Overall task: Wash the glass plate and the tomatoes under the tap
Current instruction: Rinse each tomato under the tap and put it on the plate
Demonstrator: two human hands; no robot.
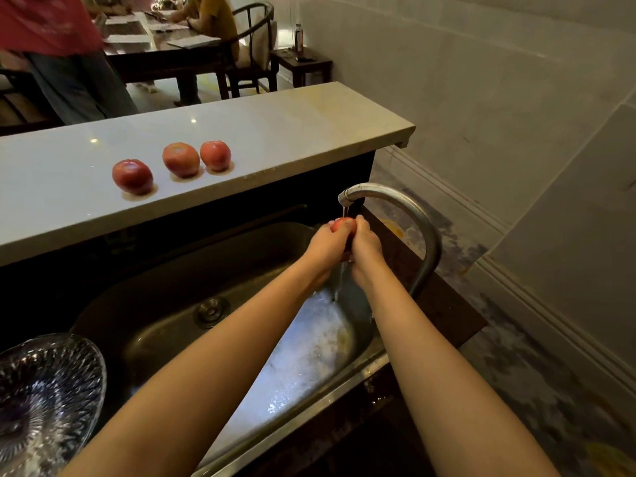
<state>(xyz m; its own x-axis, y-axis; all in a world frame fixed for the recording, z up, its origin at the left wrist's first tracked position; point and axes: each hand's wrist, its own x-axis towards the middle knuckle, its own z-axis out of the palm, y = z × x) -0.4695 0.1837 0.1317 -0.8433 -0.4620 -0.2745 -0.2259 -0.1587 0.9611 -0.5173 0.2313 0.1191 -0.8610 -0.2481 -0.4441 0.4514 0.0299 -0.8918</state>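
A red tomato sits under the running tap, cupped between my left hand and my right hand over the steel sink. Fingers of both hands curl round it, and most of it is hidden. Water runs down between my wrists into the basin. Three more tomatoes stand in a row on the pale counter behind the sink. The ribbed glass plate lies at the sink's near left corner, apart from my hands.
The tap's curved neck arches just right of my right hand. The drain lies in the sink's middle. Behind the counter stand a person in a red top, a dark table, a chair and a seated person. A tiled wall runs on the right.
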